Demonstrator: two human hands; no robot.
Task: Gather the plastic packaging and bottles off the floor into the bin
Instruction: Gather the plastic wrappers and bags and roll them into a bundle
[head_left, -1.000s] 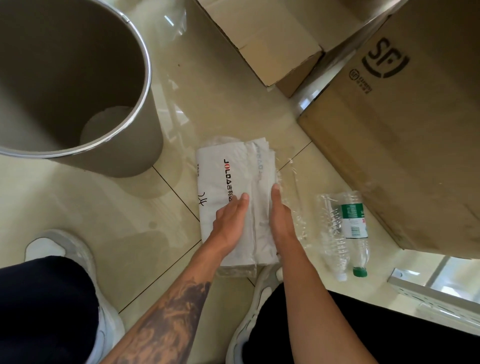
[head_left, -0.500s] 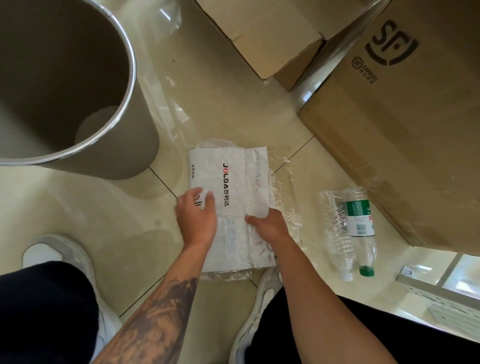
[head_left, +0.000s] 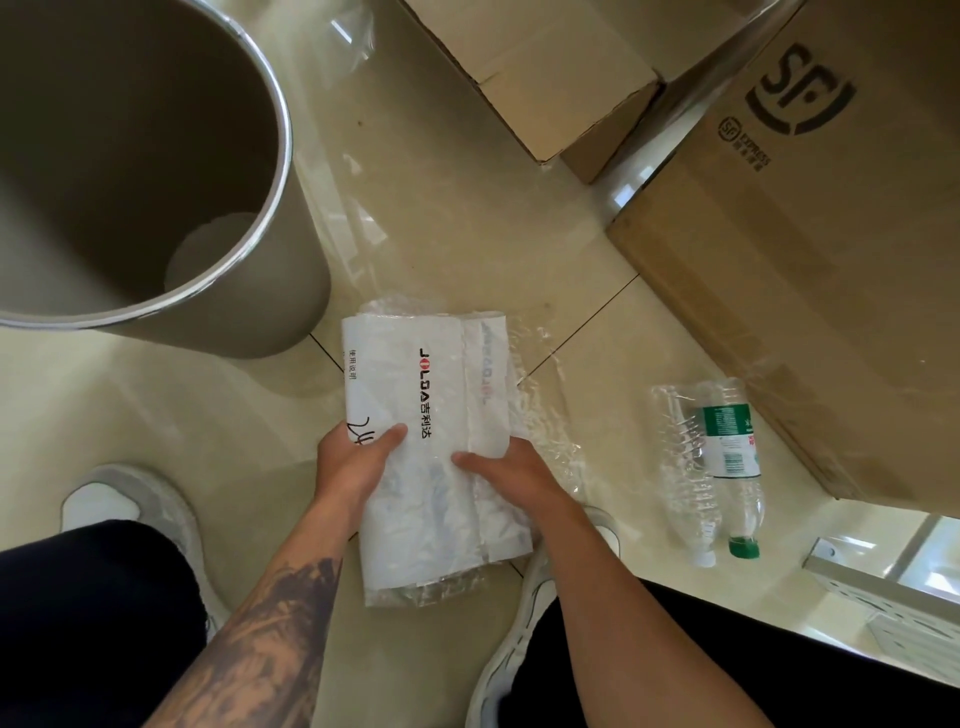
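Low in the frame, my left hand (head_left: 358, 460) and right hand (head_left: 511, 465) pinch the folded white plastic packaging (head_left: 426, 410) from both sides, thumbs on top, I think to keep the loose layers together as one bundle. My fingers go under the packaging, so I cannot see them. At the right two clear bottles (head_left: 719, 467) lie on the floor (head_left: 467, 208) against a cardboard box (head_left: 810, 270), and the bin (head_left: 156, 171) stands open at the upper left, its far rim cut off.

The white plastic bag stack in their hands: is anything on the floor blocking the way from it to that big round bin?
Nothing visible does. The white plastic bag stack lies just beside the grey round bin, whose top is open, with only bare tile between.
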